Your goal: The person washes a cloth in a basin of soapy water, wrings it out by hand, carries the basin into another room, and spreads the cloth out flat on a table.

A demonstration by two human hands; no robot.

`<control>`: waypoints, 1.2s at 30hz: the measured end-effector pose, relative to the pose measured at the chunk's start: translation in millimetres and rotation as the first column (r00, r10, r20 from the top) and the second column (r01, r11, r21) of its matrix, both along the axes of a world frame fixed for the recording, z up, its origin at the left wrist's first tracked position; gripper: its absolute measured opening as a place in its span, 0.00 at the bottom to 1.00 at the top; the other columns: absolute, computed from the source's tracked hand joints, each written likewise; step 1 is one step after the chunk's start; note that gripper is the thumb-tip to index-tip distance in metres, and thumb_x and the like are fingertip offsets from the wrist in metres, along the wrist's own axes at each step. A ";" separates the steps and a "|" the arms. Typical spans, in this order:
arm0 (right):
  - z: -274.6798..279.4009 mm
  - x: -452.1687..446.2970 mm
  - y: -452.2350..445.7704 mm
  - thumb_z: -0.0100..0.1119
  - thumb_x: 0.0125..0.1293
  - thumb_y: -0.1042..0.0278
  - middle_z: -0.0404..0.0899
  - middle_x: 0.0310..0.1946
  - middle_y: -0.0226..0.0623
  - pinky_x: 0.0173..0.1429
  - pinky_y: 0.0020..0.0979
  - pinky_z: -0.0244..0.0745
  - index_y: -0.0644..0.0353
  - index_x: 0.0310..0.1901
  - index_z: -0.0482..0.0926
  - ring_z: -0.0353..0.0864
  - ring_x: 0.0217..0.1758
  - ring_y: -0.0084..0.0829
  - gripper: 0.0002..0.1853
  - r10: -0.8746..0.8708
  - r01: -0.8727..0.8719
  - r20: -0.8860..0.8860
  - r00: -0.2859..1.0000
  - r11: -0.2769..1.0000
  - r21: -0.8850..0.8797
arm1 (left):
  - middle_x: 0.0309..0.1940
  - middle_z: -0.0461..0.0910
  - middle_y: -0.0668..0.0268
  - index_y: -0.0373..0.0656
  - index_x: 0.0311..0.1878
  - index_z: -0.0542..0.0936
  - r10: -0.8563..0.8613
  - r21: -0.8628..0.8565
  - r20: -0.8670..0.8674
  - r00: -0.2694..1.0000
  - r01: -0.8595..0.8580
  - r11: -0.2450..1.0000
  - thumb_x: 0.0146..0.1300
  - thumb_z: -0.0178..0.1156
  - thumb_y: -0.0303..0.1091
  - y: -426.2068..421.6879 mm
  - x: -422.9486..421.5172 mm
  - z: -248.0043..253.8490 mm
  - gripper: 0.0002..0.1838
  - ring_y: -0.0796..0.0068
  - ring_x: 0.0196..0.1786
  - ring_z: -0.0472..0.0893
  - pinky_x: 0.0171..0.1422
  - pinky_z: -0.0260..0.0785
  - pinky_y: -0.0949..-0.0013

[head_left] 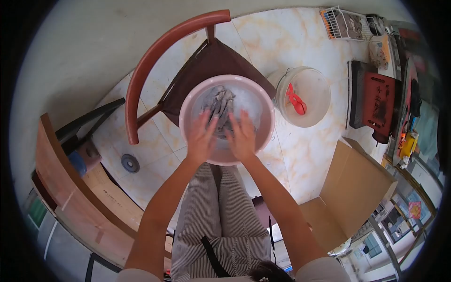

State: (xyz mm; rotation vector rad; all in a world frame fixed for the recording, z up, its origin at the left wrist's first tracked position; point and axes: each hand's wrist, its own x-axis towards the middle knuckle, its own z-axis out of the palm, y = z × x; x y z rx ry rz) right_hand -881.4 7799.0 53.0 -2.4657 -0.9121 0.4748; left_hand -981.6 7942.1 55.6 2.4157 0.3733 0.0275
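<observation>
A pink basin (268,122) with cloudy water rests on the dark seat of a chair in front of me. Inside it lies a crumpled grey wet cloth (221,101), partly under water. My left hand (201,140) is over the near left part of the basin, fingers stretched out and a little blurred. Beside it, my right hand (242,137) is over the near right part, its fingers spread too. Both sets of fingertips are close to the near end of the cloth; whether they touch it I cannot tell. Neither hand grips anything.
The chair (206,66) has a curved wooden back. Right of the basin stands a pale bucket (319,101) with a red scoop-like tool (297,101) in it. An open cardboard box (352,188) is at the lower right. A round grey disc (130,163) lies on the tiled floor.
</observation>
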 end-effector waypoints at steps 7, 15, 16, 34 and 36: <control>-102.3 -3.8 12.6 0.48 0.64 0.63 0.49 0.69 0.45 0.71 0.51 0.41 0.49 0.68 0.54 0.45 0.73 0.47 0.30 0.029 -0.035 -0.051 0.998 0.992 -0.124 | 0.71 0.42 0.50 0.44 0.70 0.51 -0.110 -0.039 -0.240 0.965 0.103 0.994 0.59 0.54 0.46 5.8 21.4 -102.9 0.39 0.48 0.73 0.44 0.72 0.36 0.46; -105.8 6.8 19.5 0.46 0.65 0.66 0.55 0.67 0.44 0.72 0.45 0.44 0.52 0.65 0.61 0.50 0.71 0.44 0.26 -0.014 0.003 -0.066 0.998 0.987 -0.163 | 0.70 0.48 0.50 0.45 0.70 0.51 -0.009 0.118 -0.322 0.947 0.050 0.992 0.58 0.56 0.46 -6.7 27.8 -113.2 0.40 0.51 0.72 0.48 0.73 0.34 0.46; -102.9 11.7 14.8 0.45 0.66 0.66 0.59 0.65 0.44 0.72 0.43 0.45 0.54 0.64 0.63 0.53 0.71 0.42 0.24 -0.056 0.046 -0.136 0.989 0.996 -0.078 | 0.70 0.49 0.50 0.44 0.70 0.52 -0.007 0.110 -0.311 0.950 0.044 0.993 0.57 0.56 0.45 -6.5 26.5 -111.3 0.40 0.52 0.72 0.49 0.73 0.33 0.45; 94.4 -9.3 -11.8 0.55 0.56 0.86 0.77 0.38 0.35 0.54 0.26 0.67 0.62 0.37 0.77 0.74 0.44 0.25 0.09 0.050 0.955 -0.997 0.057 0.290 0.069 | 0.55 0.73 0.57 0.39 0.54 0.75 -0.015 -0.580 -0.163 0.986 -0.084 0.810 0.46 0.67 0.32 11.2 11.3 36.4 0.28 0.59 0.60 0.69 0.64 0.61 0.65; 124.5 -4.9 -25.7 0.55 0.56 0.86 0.78 0.36 0.34 0.53 0.25 0.68 0.62 0.36 0.76 0.75 0.42 0.24 0.08 0.037 0.937 -0.993 0.108 0.330 0.114 | 0.56 0.71 0.56 0.40 0.57 0.72 -0.026 -0.550 -0.057 0.998 -0.009 0.835 0.46 0.67 0.31 12.8 7.6 57.5 0.31 0.59 0.61 0.69 0.65 0.60 0.64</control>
